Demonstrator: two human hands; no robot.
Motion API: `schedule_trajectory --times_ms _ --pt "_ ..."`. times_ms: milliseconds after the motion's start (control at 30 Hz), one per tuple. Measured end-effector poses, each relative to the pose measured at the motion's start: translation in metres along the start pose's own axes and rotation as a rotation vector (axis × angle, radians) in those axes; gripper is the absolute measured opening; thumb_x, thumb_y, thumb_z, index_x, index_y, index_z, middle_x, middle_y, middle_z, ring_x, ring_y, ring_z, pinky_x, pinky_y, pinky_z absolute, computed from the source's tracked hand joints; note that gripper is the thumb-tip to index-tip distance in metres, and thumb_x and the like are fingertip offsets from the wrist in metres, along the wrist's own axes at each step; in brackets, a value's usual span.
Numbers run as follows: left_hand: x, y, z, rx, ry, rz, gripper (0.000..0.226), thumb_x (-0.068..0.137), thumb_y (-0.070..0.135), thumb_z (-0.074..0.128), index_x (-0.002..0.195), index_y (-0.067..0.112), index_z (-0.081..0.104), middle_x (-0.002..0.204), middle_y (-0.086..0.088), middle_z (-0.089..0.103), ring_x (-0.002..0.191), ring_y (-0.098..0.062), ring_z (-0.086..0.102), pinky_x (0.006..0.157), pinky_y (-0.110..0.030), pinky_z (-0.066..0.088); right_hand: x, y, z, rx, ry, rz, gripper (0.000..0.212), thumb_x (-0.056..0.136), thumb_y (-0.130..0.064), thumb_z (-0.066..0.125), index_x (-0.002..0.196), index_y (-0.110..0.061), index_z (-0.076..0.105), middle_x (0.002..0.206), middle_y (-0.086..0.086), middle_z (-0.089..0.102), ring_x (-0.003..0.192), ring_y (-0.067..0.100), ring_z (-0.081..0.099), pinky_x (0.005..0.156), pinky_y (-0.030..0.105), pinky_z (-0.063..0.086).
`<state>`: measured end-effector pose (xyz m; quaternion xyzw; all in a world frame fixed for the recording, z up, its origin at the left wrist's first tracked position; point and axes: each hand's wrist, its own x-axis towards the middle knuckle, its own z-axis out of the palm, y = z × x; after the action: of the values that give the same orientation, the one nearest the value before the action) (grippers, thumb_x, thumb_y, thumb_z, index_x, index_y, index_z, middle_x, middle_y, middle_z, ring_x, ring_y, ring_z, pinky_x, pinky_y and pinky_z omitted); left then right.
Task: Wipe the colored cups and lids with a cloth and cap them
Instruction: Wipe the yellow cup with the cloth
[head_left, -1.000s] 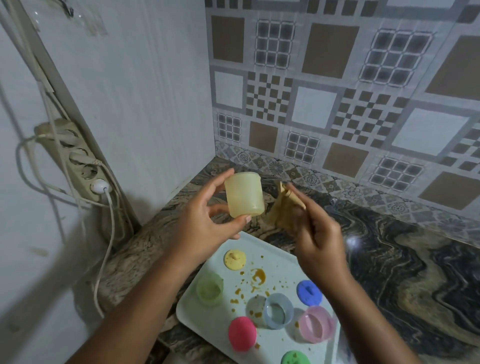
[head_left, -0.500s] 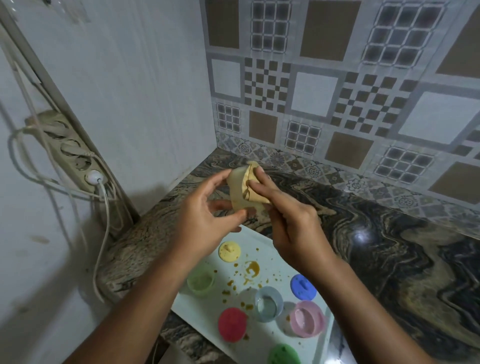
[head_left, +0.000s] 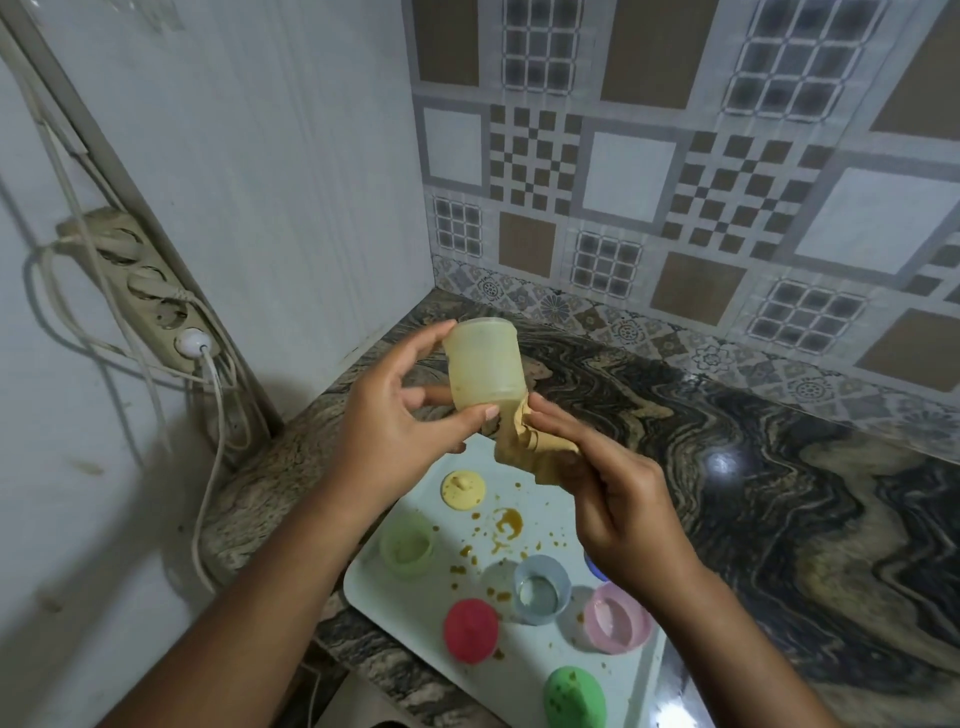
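My left hand (head_left: 387, 431) holds a pale yellow cup (head_left: 485, 364) upside down above the tray, thumb and fingers around its lower end. My right hand (head_left: 618, 514) grips a crumpled tan cloth (head_left: 524, 447) pressed against the cup's mouth. Below, on the white tray (head_left: 524, 675), lie a yellow lid (head_left: 464, 488), a green cup (head_left: 407, 548), a blue cup (head_left: 542, 587), a pink cup (head_left: 615, 623), a red lid (head_left: 470, 630) and a green lid (head_left: 574, 696). A blue lid (head_left: 594, 569) is mostly hidden behind my right wrist.
Brown sauce spots (head_left: 506, 522) are spattered on the tray. The tray sits on a dark marbled counter (head_left: 779, 493) in a corner of patterned tile walls. A power strip (head_left: 137, 291) with white cables hangs on the left wall.
The cloth has come off the cup's side and now sits at its mouth, lower down. The cup has been lifted slightly and stands more upright in my left hand.
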<state>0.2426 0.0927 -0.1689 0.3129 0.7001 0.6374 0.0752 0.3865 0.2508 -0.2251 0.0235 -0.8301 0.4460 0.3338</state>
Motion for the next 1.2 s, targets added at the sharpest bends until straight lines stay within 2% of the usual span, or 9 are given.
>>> schedule_trajectory --times_ms 100,200,333,467,667,833,967,1067,1200 --pt "0.001 -0.001 -0.001 -0.067 -0.032 -0.026 0.075 0.072 -0.001 0.087 0.131 0.033 0.054 0.138 0.008 0.058 0.097 -0.022 0.075 0.054 -0.049 0.062 -0.008 0.005 0.003 0.116 0.026 0.237 0.038 0.105 -0.015 0.047 0.139 -0.022 0.062 0.137 -0.013 0.066 0.124 0.028 0.066 0.094 0.052 0.059" --pt "0.001 -0.001 -0.002 -0.084 -0.051 -0.011 0.084 0.072 -0.003 0.086 0.14 0.033 0.054 0.144 0.008 0.053 0.1 -0.019 0.073 0.056 -0.046 0.063 -0.001 0.002 0.006 0.183 0.139 0.338 0.037 0.105 -0.021 0.047 0.139 -0.016 0.062 0.132 -0.012 0.069 0.124 0.011 0.065 0.099 0.048 0.058" --pt "0.0 -0.003 -0.001 -0.087 -0.037 -0.027 0.093 0.068 -0.001 0.09 0.147 0.028 0.05 0.138 0.014 0.058 0.1 -0.018 0.073 0.06 -0.046 0.064 0.023 -0.004 0.0 0.137 0.242 0.273 0.039 0.106 -0.021 0.047 0.141 -0.01 0.06 0.137 -0.004 0.067 0.131 0.011 0.06 0.107 0.048 0.052" --pt "0.0 -0.005 0.002 -0.093 -0.052 -0.035 0.082 0.066 -0.002 0.09 0.135 0.031 0.058 0.133 0.014 0.062 0.1 -0.019 0.074 0.06 -0.048 0.063 0.047 -0.017 -0.002 0.091 0.248 0.149 0.041 0.106 -0.011 0.047 0.146 -0.008 0.054 0.143 0.004 0.062 0.136 0.015 0.056 0.109 0.047 0.05" --pt "0.002 -0.002 0.003 -0.094 -0.067 -0.019 0.074 0.068 -0.006 0.088 0.13 0.026 0.062 0.121 0.009 0.072 0.096 -0.016 0.075 0.073 -0.03 0.062 0.063 -0.028 0.011 -0.162 0.002 -0.111 0.046 0.097 0.011 0.049 0.142 0.0 0.057 0.158 0.016 0.043 0.149 0.024 0.039 0.12 0.045 0.038" --pt "-0.004 -0.004 0.003 -0.122 -0.04 -0.018 0.082 0.061 0.001 0.09 0.133 0.025 0.059 0.128 0.007 0.069 0.097 -0.019 0.076 0.085 -0.043 0.061 0.059 -0.018 0.005 -0.148 0.068 -0.138 0.052 0.092 0.021 0.049 0.14 0.003 0.056 0.154 0.019 0.047 0.146 0.022 0.044 0.116 0.038 0.045" --pt "-0.008 0.003 0.005 -0.178 -0.01 -0.001 0.087 0.058 0.005 0.089 0.138 0.014 0.056 0.131 -0.004 0.065 0.098 -0.024 0.075 0.074 -0.049 0.063 0.05 -0.005 -0.002 -0.18 0.112 -0.13 0.059 0.087 0.024 0.046 0.141 0.003 0.055 0.152 0.018 0.049 0.144 0.022 0.047 0.114 0.032 0.046" --pt "-0.01 0.009 0.006 -0.206 -0.005 0.009 0.079 0.058 0.006 0.086 0.129 0.026 0.056 0.13 0.003 0.06 0.103 -0.019 0.073 0.06 -0.048 0.064 0.046 -0.002 -0.008 -0.193 0.116 -0.037 0.057 0.09 0.016 0.047 0.142 -0.004 0.056 0.152 0.012 0.051 0.142 0.015 0.048 0.112 0.032 0.048" --pt "-0.012 0.008 0.008 -0.214 -0.06 -0.01 0.079 0.069 -0.008 0.083 0.131 0.033 0.055 0.133 0.005 0.061 0.105 -0.021 0.073 0.059 -0.049 0.063 0.052 -0.02 -0.014 -0.15 0.225 -0.033 0.046 0.099 0.006 0.046 0.143 -0.002 0.055 0.15 0.013 0.054 0.144 0.012 0.046 0.116 0.026 0.041"
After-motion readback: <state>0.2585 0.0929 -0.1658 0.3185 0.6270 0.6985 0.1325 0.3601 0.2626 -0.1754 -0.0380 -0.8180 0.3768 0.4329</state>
